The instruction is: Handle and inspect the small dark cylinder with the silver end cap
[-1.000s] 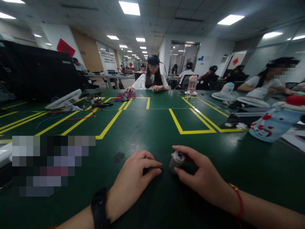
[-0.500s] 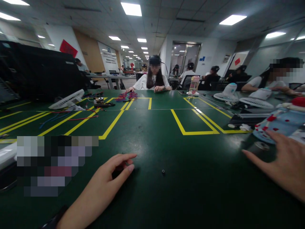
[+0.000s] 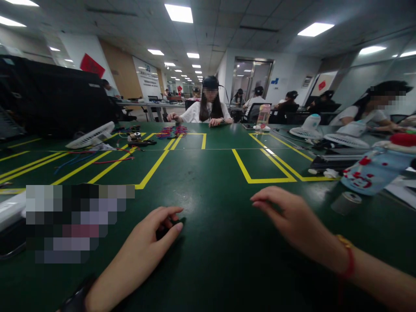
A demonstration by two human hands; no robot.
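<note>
My left hand (image 3: 154, 236) hovers over or rests on the green table, left of the middle. Its fingers are loosely curled, the thumb apart from the index finger, with nothing seen between them. On the right, my right hand (image 3: 289, 219) points inward above the tabletop (image 3: 214, 268), thumb and index fingertips pinched close together. Whatever the pinch may hold is hidden. Beyond its wrist stands a small grey metal can (image 3: 347, 203), nearest to that hand, beside a light-blue bottle (image 3: 367, 171) with a red top.
Yellow tape (image 3: 271, 180) marks rectangles on the table. White fans (image 3: 92, 136) (image 3: 307, 128), wires (image 3: 120, 161), a wire bundle (image 3: 172, 132) and a pink bottle (image 3: 263, 116) lie or stand farther off. A person (image 3: 208, 106) sits opposite; a dark case (image 3: 55, 95) is at left.
My right hand has swung inward from the far right, its spread fingers now pinched. The small dark cylinder on the table between my hands is no longer visible. My left hand has barely moved.
</note>
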